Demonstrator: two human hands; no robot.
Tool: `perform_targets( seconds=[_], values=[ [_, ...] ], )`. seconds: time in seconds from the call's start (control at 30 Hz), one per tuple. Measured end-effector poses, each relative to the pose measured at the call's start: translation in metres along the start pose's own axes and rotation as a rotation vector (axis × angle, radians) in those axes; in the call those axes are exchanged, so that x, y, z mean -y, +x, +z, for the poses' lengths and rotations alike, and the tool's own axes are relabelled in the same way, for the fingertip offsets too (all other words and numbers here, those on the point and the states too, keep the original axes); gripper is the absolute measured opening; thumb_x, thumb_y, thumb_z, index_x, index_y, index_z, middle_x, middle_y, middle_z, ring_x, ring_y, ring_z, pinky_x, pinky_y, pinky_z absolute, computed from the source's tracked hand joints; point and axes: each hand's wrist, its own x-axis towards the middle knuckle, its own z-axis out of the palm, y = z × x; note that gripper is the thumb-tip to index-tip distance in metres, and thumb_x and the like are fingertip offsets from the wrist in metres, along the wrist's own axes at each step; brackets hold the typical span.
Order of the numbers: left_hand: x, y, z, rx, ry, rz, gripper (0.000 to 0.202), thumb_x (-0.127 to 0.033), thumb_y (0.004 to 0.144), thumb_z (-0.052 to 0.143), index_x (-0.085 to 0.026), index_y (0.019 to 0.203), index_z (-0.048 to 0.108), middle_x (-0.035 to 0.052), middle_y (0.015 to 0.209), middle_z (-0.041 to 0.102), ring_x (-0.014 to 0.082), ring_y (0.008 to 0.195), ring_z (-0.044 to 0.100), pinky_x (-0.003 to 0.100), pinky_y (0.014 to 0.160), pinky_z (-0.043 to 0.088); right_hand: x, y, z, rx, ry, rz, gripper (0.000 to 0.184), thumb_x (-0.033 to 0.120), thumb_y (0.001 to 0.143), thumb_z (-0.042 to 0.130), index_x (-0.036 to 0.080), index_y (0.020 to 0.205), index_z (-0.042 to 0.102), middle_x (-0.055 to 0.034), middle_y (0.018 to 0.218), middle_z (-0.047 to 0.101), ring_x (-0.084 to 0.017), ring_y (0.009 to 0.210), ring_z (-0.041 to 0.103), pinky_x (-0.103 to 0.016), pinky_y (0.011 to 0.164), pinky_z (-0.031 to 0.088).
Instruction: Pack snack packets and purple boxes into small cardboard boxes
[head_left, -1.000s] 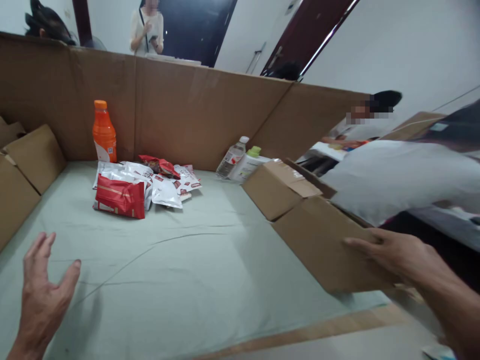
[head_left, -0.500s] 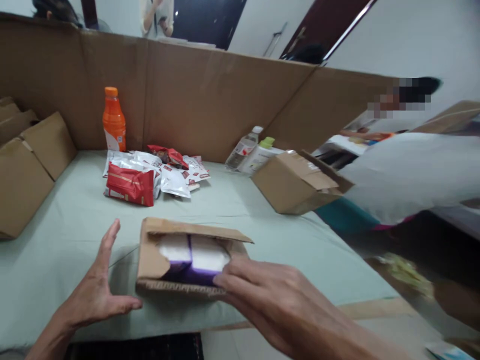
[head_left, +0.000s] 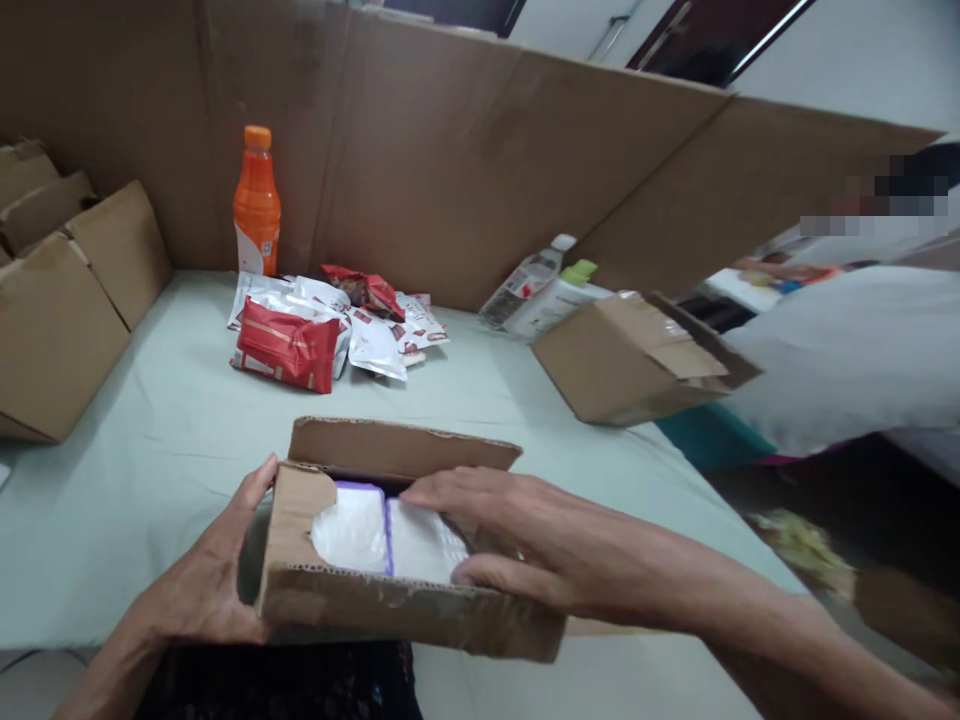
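Nearer than the upright orange bottle [head_left: 257, 215] and partly to its right, an open carton [head_left: 412, 620] lies at the near edge of the worktop [head_left: 480, 400], flap raised, white packs with purple edging [head_left: 352, 530] inside. The left hand [head_left: 199, 585], nearer than the bottle, spreads thumb and fingers wide around the carton's left end, touching it; how firmly they grip cannot be told. The right hand [head_left: 525, 540], nearer and right of the bottle, reaches into the carton, fingers half-bent over the packs, thumb apart; whether they hold one cannot be told. Just before the bottle lies a red packet [head_left: 289, 345].
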Motion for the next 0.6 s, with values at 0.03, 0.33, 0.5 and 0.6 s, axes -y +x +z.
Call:
perform_targets(
  seconds=[0.03,0.33,0.5,0.6],
  values=[
    [-0.002,0.001,0.000,-0.006,-0.007,-0.002,0.135,-0.048,0.068,0.089,-0.034,0.165,-0.003,0.0126,0.172,0.018,0.0480,0.153,0.024,0.066,0.121,0.030,0.000,0.003,-0.003,0.031,-0.012,-0.017,0.059,0.036,0.089,0.068,0.020,0.145,0.059,-0.0143,0.145,0.062,-0.033,0.133,0.058,-0.049,0.109,0.050],
    [-0.007,0.001,0.004,-0.039,-0.026,-0.013,0.130,-0.047,0.071,0.090,-0.043,0.163,-0.002,0.0085,0.173,0.016,0.0457,0.154,0.025,0.064,0.121,0.033,0.025,0.015,0.035,-0.055,-0.380,-0.012,0.064,0.020,0.078,0.070,0.007,0.140,0.057,-0.0232,0.127,0.069,-0.036,0.112,0.065,-0.054,0.098,0.050],
    [-0.006,0.004,0.003,-0.047,0.012,0.003,0.131,-0.047,0.071,0.090,-0.041,0.164,-0.001,0.0109,0.171,0.021,0.0469,0.153,0.027,0.065,0.120,0.033,0.025,0.013,0.043,-0.146,-0.320,-0.017,0.045,0.018,0.079,0.062,0.010,0.123,0.066,-0.0175,0.107,0.073,-0.032,0.094,0.066,-0.052,0.090,0.052],
    [-0.003,0.003,0.002,-0.045,0.083,0.004,0.126,-0.046,0.075,0.087,-0.043,0.163,-0.003,0.0101,0.171,0.021,0.0463,0.153,0.026,0.067,0.121,0.030,0.025,-0.006,0.034,-0.301,-0.262,-0.087,0.049,0.017,0.081,0.056,0.016,0.130,0.060,-0.0151,0.116,0.073,-0.031,0.104,0.067,-0.053,0.099,0.049]
  ],
)
